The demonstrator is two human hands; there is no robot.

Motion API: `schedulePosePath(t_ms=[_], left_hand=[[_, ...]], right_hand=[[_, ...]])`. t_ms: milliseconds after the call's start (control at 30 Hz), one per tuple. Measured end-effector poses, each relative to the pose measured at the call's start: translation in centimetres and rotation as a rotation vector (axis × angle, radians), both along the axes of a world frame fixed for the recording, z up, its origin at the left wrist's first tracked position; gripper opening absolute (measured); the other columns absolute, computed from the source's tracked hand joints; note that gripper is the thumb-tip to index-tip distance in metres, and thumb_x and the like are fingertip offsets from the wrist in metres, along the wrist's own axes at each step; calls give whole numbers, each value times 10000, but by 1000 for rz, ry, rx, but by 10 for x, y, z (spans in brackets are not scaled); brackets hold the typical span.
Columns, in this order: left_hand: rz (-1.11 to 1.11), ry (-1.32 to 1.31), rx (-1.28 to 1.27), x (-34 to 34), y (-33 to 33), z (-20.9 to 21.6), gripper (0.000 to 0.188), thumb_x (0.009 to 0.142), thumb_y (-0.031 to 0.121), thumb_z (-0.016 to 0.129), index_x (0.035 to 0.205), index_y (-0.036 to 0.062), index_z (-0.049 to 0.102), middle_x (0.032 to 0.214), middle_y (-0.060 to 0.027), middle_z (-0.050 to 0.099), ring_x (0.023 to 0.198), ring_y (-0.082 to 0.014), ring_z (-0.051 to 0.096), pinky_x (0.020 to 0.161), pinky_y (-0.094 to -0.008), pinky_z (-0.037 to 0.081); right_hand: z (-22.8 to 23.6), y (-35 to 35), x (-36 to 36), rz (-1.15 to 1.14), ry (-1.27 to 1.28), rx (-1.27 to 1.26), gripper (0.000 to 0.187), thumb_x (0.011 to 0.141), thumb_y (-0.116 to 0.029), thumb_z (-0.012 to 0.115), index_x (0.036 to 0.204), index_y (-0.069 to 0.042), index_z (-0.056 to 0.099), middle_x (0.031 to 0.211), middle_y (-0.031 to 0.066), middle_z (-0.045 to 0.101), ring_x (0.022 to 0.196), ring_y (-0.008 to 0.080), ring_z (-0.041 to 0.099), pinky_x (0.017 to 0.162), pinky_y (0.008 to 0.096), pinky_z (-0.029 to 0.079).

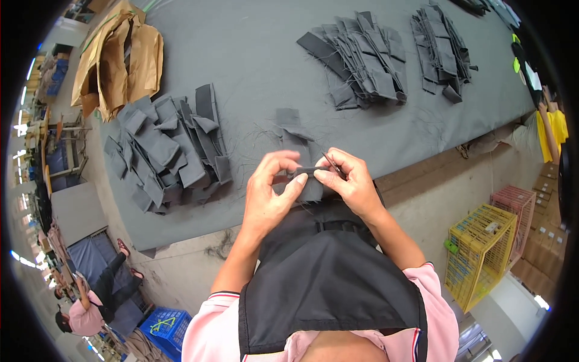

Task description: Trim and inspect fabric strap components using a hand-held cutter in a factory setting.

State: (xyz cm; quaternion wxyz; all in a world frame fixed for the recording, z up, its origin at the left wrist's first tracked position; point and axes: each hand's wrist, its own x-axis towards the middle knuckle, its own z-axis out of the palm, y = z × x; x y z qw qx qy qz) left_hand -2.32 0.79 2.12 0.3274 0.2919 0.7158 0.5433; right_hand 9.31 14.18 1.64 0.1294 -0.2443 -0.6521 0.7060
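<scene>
Near the table's front edge, both of my hands pinch a dark grey fabric strip [312,190]. My left hand [268,196] has its thumb on the folded upper edge, its fingers curled behind. My right hand [356,187] pinches the same edge just beside it. A slim dark pointed tool [329,161] sticks up between the right fingers; its kind is hard to make out. Just beyond my hands lies another grey fabric piece [288,119] with frayed threads. To the left spreads a pile of cut grey fabric pieces [172,148].
Two more fabric stacks [368,60] [443,51] lie at the back right of the grey-covered table [253,66]. A brown paper bag [145,54] stands far left. Yellow crate [476,253] and blue crate [166,329] are on the floor. Other people sit left and stand right.
</scene>
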Motion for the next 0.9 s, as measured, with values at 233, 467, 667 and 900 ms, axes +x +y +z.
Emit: schedulePosePath(t_ms=[233, 467, 667, 900], left_hand=[[212, 32, -75, 10, 2, -7, 151, 789, 72, 668, 774, -12, 543, 681, -12, 541, 644, -92, 481, 623, -240, 423], [290, -77, -26, 15, 5, -8, 152, 808, 64, 663, 762, -1, 534, 683, 23, 502, 613, -15, 392, 463, -186, 330], [280, -42, -35, 19, 5, -10, 147, 807, 56, 665, 761, 7, 534, 689, 22, 494, 602, -4, 389, 425, -175, 294], [268, -47, -8, 18, 1, -13, 166, 806, 70, 675, 760, 2, 530, 708, 14, 487, 633, -24, 417, 439, -192, 333]], right_hand=[[-3, -12, 0, -171, 101, -55, 237, 785, -70, 666, 968, -2, 532, 770, 37, 503, 692, 87, 473, 655, 228, 404], [5, -7, 21, -168, 65, 866, 347, 669, -28, 729, 990, -36, 598, 800, 86, 534, 621, 242, 565, 557, 328, 461], [3, -11, 16, -170, 57, 938, 314, 690, -4, 719, 985, -37, 616, 781, 91, 557, 595, 216, 554, 600, 324, 492], [-3, -10, 17, -235, 142, 961, 289, 688, -30, 718, 959, -39, 617, 737, 73, 532, 566, 216, 552, 507, 314, 447]])
